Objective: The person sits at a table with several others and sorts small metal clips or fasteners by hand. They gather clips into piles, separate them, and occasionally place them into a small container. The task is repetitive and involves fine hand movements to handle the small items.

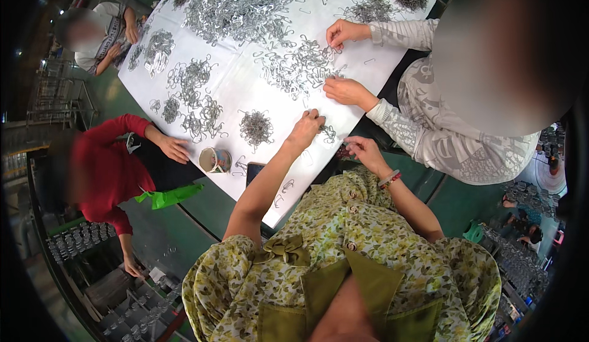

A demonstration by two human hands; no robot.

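A white sheet [245, 90] covers the table and is strewn with piles of small metal wire hooks [236, 4]. My left hand [307, 127] reaches out over the sheet's near edge, knuckles up, with its fingers pinched on a wire hook. A small cluster of hooks [329, 134] lies just right of it and a round pile [256, 127] lies to its left. My right hand [366, 150] hovers off the table's edge, closed on a dark bundle of hooks [341, 153]. A beaded bracelet sits on my right wrist.
A tape roll [215, 159] and a dark phone [253, 171] lie near the table edge. A person in red [104, 164] sits left with a hand [175, 148] on the sheet. A person in grey sorts hooks with both hands [343, 90] at right. Racks of metal parts [80, 240] stand lower left.
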